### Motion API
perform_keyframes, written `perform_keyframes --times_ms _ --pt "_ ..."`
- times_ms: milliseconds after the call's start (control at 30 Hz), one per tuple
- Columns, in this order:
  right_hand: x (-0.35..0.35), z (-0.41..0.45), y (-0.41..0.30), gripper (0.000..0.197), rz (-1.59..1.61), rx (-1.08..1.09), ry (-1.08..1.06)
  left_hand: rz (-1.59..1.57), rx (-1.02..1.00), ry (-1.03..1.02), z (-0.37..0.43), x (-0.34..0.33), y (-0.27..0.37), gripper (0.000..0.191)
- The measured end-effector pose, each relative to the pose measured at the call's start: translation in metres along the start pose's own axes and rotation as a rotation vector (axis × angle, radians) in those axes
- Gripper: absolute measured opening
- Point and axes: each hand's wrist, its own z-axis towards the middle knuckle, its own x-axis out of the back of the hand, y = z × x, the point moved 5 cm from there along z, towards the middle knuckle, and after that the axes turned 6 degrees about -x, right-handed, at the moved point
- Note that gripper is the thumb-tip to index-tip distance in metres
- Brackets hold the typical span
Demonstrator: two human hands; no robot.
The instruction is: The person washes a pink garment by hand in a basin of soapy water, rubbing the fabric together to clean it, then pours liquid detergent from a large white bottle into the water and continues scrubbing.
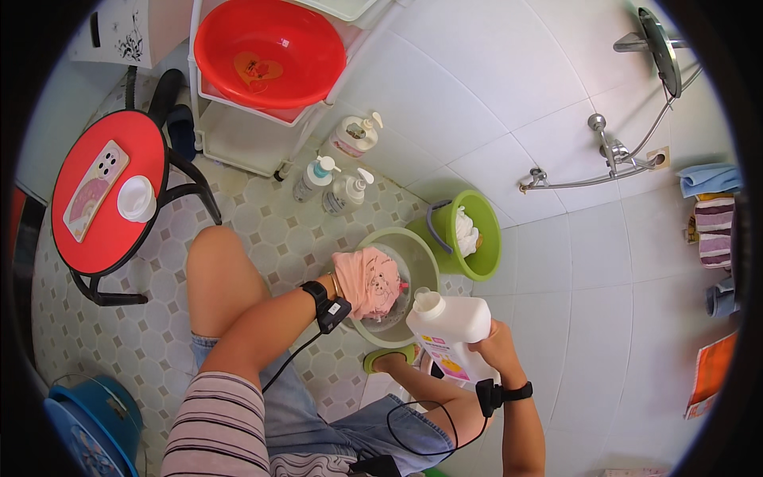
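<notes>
A pink garment (369,280) with a printed animal drawing drapes over my left hand (329,286). Cloth hides the fingers; only the wrist end shows. Hand and garment are above a pale green basin (430,253), where some suds are visible. My right hand (495,349) grips a large white plastic jug (450,322) with a printed label. Its uncapped mouth, with something clear at the rim, tilts towards the basin's right edge. Whether liquid is flowing out cannot be told.
A green bucket (438,238) holding white cloth (466,232) adjoins the basin. Several pump bottles (346,194) stand on the tiled floor. A red stool (140,149) carries a phone (95,191) and white cup (137,200). A red basin (298,47) occupies the rack; a blue bucket (119,411) sits lower left.
</notes>
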Motion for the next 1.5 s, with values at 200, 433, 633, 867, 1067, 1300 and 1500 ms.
perform_keyframes --times_ms 200,433,633,867,1067,1300,1500 --pt "0.003 0.000 0.004 0.028 -0.011 -0.008 0.005 -0.001 0.007 -0.006 -0.002 -0.004 0.000 0.019" --pt "0.005 0.000 0.006 0.027 -0.012 -0.015 0.017 -0.001 0.002 -0.007 0.000 -0.007 0.001 0.019" --pt "0.006 -0.001 0.002 0.028 -0.045 -0.003 0.023 -0.003 0.001 -0.004 0.001 -0.010 -0.001 0.020" --pt "0.008 -0.002 -0.002 0.029 -0.073 -0.031 0.003 0.000 0.007 -0.003 0.000 -0.012 -0.003 0.020" --pt "0.011 -0.006 -0.006 0.031 -0.021 -0.040 0.013 -0.002 0.002 -0.007 0.002 -0.016 -0.004 0.021" --pt "0.010 -0.010 -0.001 0.033 0.042 -0.092 0.037 0.003 -0.008 -0.011 0.005 -0.018 -0.005 0.021" --pt "-0.003 -0.011 0.012 0.034 0.144 -0.037 -0.014 0.002 -0.020 0.000 0.010 -0.020 -0.006 0.022"
